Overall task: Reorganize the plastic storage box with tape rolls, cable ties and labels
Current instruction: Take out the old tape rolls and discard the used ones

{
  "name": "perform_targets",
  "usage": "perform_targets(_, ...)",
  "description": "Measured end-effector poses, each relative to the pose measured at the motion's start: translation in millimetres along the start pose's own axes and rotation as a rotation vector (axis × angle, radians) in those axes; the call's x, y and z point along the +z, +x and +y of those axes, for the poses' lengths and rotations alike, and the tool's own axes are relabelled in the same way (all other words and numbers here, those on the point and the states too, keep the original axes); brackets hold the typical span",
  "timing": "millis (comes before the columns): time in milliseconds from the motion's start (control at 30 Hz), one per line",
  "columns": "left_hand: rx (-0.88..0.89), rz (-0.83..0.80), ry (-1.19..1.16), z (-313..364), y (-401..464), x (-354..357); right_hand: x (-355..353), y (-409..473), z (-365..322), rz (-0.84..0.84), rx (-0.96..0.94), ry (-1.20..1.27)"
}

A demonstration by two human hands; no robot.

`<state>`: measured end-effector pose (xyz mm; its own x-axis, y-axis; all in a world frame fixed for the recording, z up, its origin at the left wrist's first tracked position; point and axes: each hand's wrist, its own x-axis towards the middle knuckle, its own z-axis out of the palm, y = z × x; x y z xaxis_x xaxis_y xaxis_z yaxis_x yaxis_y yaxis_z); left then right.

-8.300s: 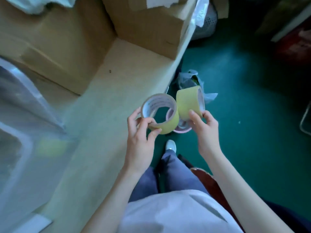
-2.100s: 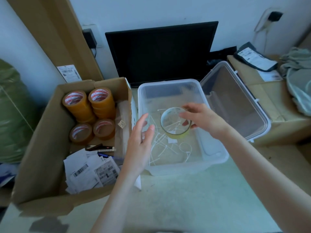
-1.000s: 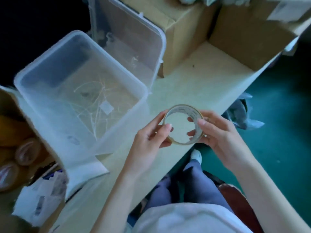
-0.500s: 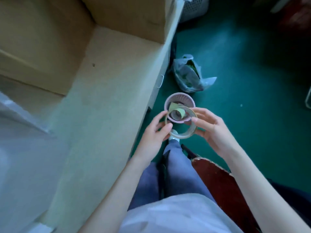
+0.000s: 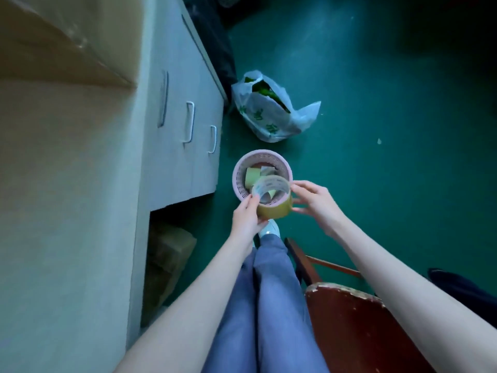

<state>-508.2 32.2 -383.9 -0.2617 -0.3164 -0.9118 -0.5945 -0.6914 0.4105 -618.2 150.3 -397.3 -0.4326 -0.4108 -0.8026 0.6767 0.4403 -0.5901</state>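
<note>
A nearly used-up yellowish tape roll (image 5: 274, 210) is held low over the green floor, just above the near rim of a small pink basket (image 5: 239, 181). My left hand (image 5: 246, 218) pinches its left edge. My right hand (image 5: 314, 203) touches its right side with fingers spread. Inside the basket lie two other yellow tape rolls (image 5: 252, 175). The plastic storage box is out of view.
A pale desk (image 5: 67, 211) with drawers (image 5: 188, 125) runs along the left, a cardboard box (image 5: 166, 254) under it. A white plastic bag (image 5: 271, 114) lies on the floor beyond the basket. A red wooden chair (image 5: 357, 327) is at lower right, my legs beside it.
My view has swung from the storage box on the desk down to the floor. Both hands have carried the tape roll lower, down to the pink basket's rim.
</note>
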Motion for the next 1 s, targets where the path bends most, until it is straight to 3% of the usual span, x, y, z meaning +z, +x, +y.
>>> perform_targets(333, -0.009, 0.113, 0.101, -48, 185, 5, -1, 169, 97, 0.04, 0.038, -0.018)
perform_targets(533, 0.081, 0.085, 0.167, -54, 223, -10, 6, 209, 124, 0.068, 0.031, -0.062)
perform_targets(700, 0.0, 0.018, 0.339, -62, 197, -27, 9, 177, 121, 0.189, 0.001, -0.073)
perform_targets(1000, 0.053, 0.046, 0.127, -10, 58, -21, 17, 46, 39, 0.241, -0.028, -0.004)
